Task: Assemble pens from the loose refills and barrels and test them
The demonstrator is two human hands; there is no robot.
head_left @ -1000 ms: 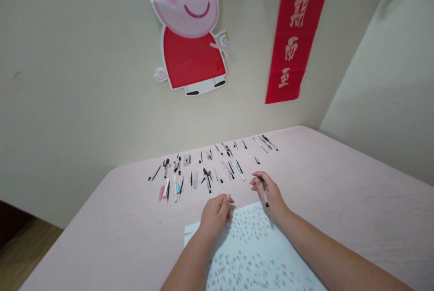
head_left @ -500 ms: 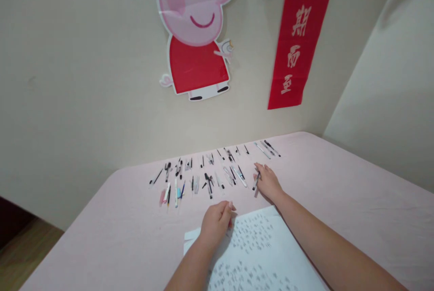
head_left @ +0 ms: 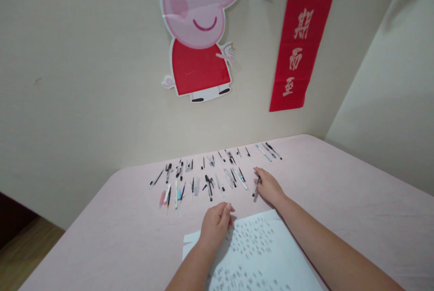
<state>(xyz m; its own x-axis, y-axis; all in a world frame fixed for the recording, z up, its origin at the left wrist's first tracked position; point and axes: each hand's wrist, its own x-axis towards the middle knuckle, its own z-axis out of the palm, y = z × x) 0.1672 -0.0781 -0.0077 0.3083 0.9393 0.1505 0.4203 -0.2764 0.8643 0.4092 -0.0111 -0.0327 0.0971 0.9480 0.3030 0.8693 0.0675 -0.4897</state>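
My right hand [head_left: 269, 187] is closed on a clear pen with a dark end [head_left: 257, 186], its fingertips at the pen's upper part. It is low over the table, just right of the rows of laid-out pens. My left hand [head_left: 216, 221] rests with curled fingers at the top left of a white sheet of paper [head_left: 281, 255] covered in handwritten characters. Whatever that hand may hold is hidden. Taken-apart pens, refills and caps lie ahead of both hands, among them a black-and-clear pen [head_left: 209, 187] and a white pen [head_left: 176, 194].
A pink cloth covers the table [head_left: 111, 236], which stands against a wall. At the back right lie several pens [head_left: 267, 151]. A cartoon pig cut-out [head_left: 200, 67] and a red banner with writing [head_left: 298, 51] hang on the wall.
The view has shifted slightly. My right hand keeps its hold on the pen, with its fingers drawn in a little. My left hand stays on the paper.
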